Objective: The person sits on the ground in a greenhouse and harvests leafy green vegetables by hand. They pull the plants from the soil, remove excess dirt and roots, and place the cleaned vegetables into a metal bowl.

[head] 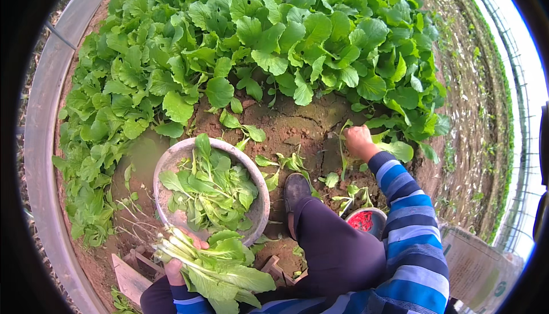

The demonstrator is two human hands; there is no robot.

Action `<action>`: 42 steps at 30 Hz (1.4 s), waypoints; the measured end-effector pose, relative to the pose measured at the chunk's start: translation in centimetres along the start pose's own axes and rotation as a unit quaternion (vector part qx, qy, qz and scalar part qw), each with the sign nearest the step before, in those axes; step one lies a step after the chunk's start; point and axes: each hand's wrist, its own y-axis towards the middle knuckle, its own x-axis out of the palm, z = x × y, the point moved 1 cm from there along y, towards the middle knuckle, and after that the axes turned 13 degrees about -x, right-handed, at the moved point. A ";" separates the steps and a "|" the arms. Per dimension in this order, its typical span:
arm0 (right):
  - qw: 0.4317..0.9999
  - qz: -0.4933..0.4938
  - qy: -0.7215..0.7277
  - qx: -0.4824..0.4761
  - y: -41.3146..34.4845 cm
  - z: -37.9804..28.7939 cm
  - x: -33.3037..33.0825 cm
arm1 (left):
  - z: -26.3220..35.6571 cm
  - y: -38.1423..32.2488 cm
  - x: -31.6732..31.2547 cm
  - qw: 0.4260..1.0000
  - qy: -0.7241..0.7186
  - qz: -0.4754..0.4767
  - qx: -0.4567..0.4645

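My left hand (pixel 174 270) is closed around a thick bunch of leafy greens (pixel 223 273), with pale stalks and stringy roots pointing up and left. The bunch overlaps the near rim of a round, dirt-stained basin (pixel 263 176), which holds loose picked greens (pixel 212 189). Out to the right, at the edge of the growing plants, my right hand (pixel 359 142) has its fingers curled low over the soil. A thin drooping leaf (pixel 344 159) lies against its fingertips; whether they grip it is hidden.
Dense leafy greens (pixel 274 35) fill the far side. Uprooted plants (pixel 294 161) lie on bare soil near my shoe (pixel 297 189). A small bowl with red contents (pixel 361 220) stands by my right knee. Wooden pieces (pixel 133 275) and a printed sack (pixel 476 267) are close by.
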 end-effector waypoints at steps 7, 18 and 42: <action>0.869 0.230 0.416 -0.136 -1.2 -6.8 -8.1 | 0.1 -1.4 -0.6 1.000 0.011 -0.014 0.020; 0.736 0.312 0.535 -0.272 -8.5 -18.1 -25.7 | -0.9 -3.3 -0.3 0.995 0.060 -0.008 0.078; 0.421 0.228 0.821 -0.313 -12.7 -35.5 -29.7 | -0.7 -5.0 3.9 0.984 0.135 -0.075 0.091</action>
